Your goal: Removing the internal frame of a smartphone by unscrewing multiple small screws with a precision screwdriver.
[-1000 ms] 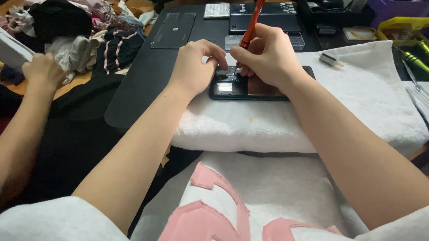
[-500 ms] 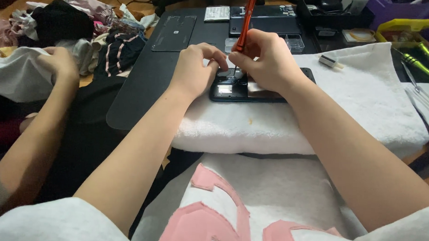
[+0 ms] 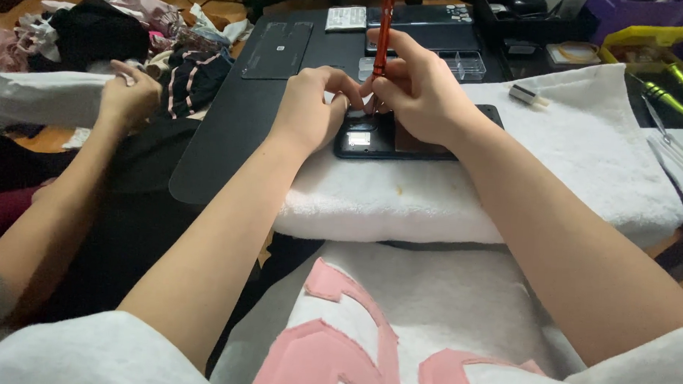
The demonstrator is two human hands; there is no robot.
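Note:
An opened dark phone [image 3: 404, 139] lies on a folded white towel [image 3: 585, 163]. My left hand [image 3: 312, 111] rests on the phone's left end, fingers curled against it. My right hand [image 3: 419, 89] grips a red screwdriver [image 3: 383, 31] held nearly upright, its tip down at the phone's top left corner, hidden behind my fingers. Both hands touch each other above the phone.
A black mat [image 3: 238, 113] lies left of the towel, with a small clear parts box [image 3: 459, 66] behind my hands. Another person's hand [image 3: 129, 94] holds white cloth [image 3: 42, 97] beside a pile of clothes [image 3: 97, 24]. Yellow-green tools [image 3: 667, 82] sit at the right.
The red screwdriver has tipped more upright. The other person's hand has moved right, pulling a white cloth with it. My hands stay on the phone.

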